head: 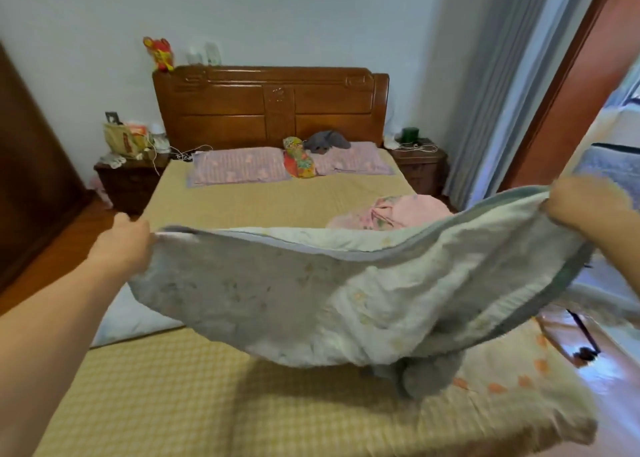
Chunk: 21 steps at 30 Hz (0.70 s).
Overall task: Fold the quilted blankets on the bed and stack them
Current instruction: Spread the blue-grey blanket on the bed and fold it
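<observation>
Pale-green quilted floral blanket is sagging between our left hand and right hand, both gripping its top edge; we are probably needing even tension for aligned corners.

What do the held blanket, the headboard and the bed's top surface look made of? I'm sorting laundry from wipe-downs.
Held blanket: soft quilted fabric, likely cotton, matte; it sags and puckers between the hands.
Headboard: carved wood, glossy varnish; highlights on reddish-brown panels.
Bed surface: looks like a woven mat, straw-coloured check; flat and matte, though blur leaves it uncertain.
</observation>
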Available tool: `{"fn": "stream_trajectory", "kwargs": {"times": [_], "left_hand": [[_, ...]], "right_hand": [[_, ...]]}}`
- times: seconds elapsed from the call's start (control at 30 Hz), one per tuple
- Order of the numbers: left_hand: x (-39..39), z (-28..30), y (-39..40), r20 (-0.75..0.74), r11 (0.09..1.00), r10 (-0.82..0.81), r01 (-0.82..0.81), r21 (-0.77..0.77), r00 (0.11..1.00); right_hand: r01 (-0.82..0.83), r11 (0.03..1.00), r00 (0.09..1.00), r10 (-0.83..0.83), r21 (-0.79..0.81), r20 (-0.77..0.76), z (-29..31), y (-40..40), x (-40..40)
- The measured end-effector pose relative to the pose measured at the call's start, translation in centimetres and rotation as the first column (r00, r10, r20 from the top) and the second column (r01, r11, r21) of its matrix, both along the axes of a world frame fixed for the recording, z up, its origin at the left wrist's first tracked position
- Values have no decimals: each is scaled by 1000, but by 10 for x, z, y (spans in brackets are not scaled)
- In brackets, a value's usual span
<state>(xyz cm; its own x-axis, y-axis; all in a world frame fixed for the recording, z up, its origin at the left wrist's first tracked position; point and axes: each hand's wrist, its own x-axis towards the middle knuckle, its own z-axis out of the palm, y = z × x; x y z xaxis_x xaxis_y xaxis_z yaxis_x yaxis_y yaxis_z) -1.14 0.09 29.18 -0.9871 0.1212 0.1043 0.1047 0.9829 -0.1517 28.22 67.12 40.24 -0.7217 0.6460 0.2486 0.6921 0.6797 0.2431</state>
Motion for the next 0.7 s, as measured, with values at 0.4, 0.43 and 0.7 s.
{"fn": "stream_trajectory", "kwargs": {"times": [0.4, 0.43, 0.7], "left_hand": [[147, -49, 48, 522, 995, -31, -23, 96, 852], [158, -55, 52, 617, 998, -16, -22, 54, 786], [302, -121, 159, 656, 867, -442, 106, 486, 612]], "right_hand": [[-63, 939, 991, 98, -338, 90, -139, -32, 47], [-124, 921, 980, 172, -368, 99, -161, -44, 57], [-116, 480, 589, 738, -869, 329, -226, -214, 141]]}}
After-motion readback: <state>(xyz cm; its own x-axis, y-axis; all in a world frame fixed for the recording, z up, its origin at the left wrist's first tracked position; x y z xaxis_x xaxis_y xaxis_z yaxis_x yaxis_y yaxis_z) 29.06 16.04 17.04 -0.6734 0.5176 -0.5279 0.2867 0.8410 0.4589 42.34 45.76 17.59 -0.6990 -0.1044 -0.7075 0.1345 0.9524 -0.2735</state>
